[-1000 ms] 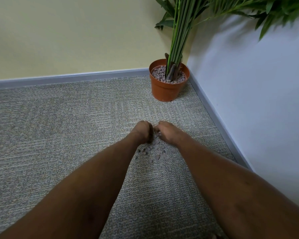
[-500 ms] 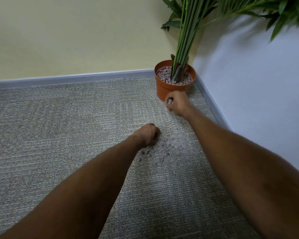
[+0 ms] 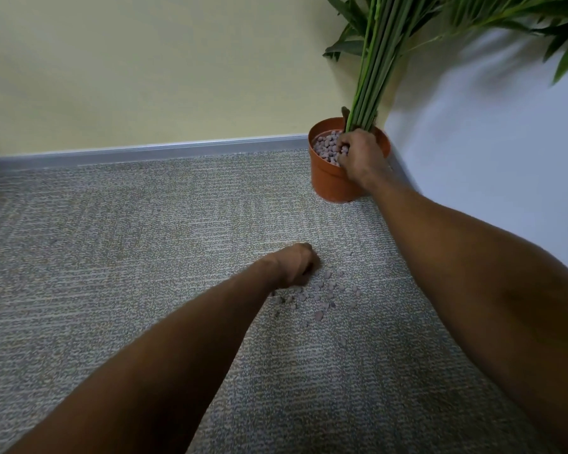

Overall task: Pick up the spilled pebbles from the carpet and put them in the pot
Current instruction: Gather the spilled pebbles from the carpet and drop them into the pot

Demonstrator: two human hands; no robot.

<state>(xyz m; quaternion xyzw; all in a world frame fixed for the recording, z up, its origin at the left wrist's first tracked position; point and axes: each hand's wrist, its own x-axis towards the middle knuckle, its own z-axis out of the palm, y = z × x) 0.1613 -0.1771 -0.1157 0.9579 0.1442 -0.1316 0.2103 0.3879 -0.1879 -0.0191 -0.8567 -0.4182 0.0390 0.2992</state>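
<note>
Several small grey-pink pebbles [image 3: 328, 290] lie scattered on the grey carpet [image 3: 145, 257]. My left hand [image 3: 295, 263] rests curled at the left edge of that pile, its fingertips hidden under the knuckles. The orange pot [image 3: 328, 181] stands in the corner, filled with the same pebbles [image 3: 325, 150] around green stems [image 3: 371, 83]. My right hand [image 3: 361, 155] is over the pot's right half, palm down, fingers curled with their tips among the pot's pebbles. What the palm holds is hidden.
A yellow wall with a grey skirting [image 3: 177, 149] runs along the back. A white wall [image 3: 489, 158] closes the right side just behind the pot. Long green leaves [image 3: 522, 14] hang over the top right corner.
My right hand left the pile with pebbles, travelled up to the pot and now sits over it. My left hand stayed curled at the pile. The view shifted left and closer.
</note>
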